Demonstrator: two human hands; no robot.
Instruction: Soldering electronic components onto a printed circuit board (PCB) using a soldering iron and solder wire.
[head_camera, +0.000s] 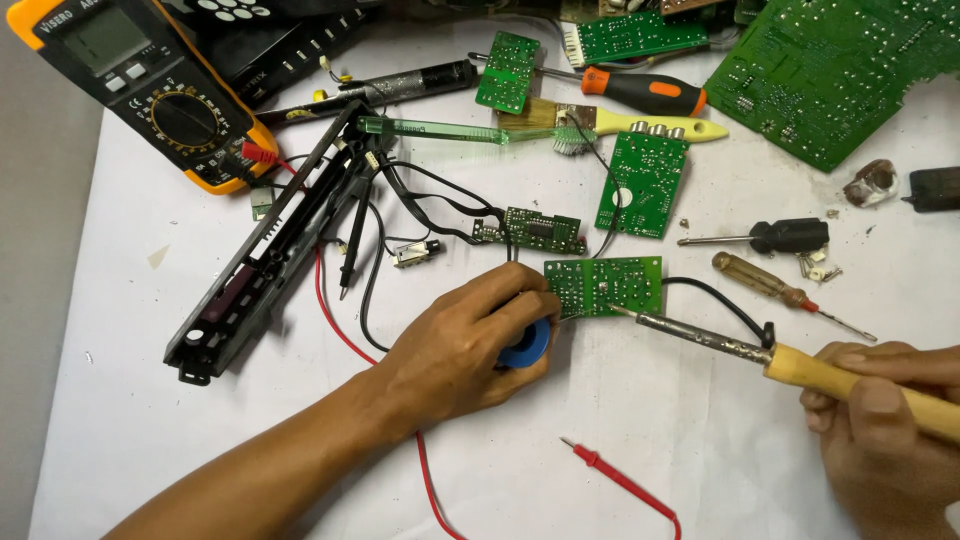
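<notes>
left hand (462, 352) curled over blue solder spool (530, 345), fingertips pinning small green circuit board (604, 286) flat on bench (200, 420) | right hand (880, 415) fisted on soldering iron (790, 362) wooden handle, tip at board's lower edge | red probe (610, 472) idle nearby

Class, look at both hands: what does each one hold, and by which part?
The right hand grips the soldering iron by its wooden handle. The left hand closes over a blue spool, gripping its rim beside the small green circuit board.
</notes>
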